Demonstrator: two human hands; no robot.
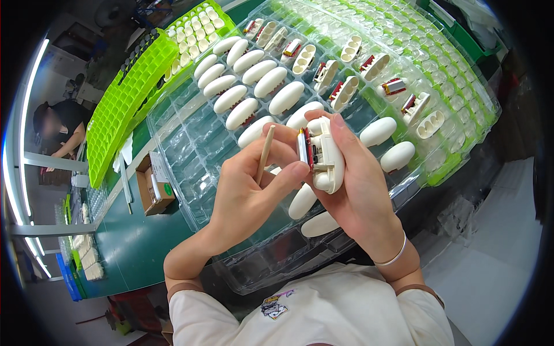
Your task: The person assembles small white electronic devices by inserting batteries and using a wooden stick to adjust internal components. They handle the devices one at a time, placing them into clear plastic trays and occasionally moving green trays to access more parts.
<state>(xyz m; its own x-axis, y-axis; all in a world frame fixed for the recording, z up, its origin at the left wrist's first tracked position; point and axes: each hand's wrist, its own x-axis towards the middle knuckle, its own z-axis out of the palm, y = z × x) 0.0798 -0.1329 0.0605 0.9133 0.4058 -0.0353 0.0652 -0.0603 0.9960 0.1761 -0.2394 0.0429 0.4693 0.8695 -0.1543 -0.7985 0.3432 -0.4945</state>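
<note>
My right hand (363,193) is closed around a white oval case part (331,153), held above the clear tray. A red circuit board with a silver battery (302,145) shows along its left side. My left hand (245,181) is closed on a thin pale wooden stick (266,151), which points up between thumb and fingers. The left thumb and fingertips are at the board and battery edge; whether they press on it I cannot tell. Fingers hide part of the case's underside.
Beneath my hands, the clear compartment tray (193,151) holds several white oval shells (287,98) and opened parts with red boards (344,93). Green trays (124,109) stand left and more lie at the right. A small cardboard box (154,187) sits on the green table (124,256). Another person (63,130) is far left.
</note>
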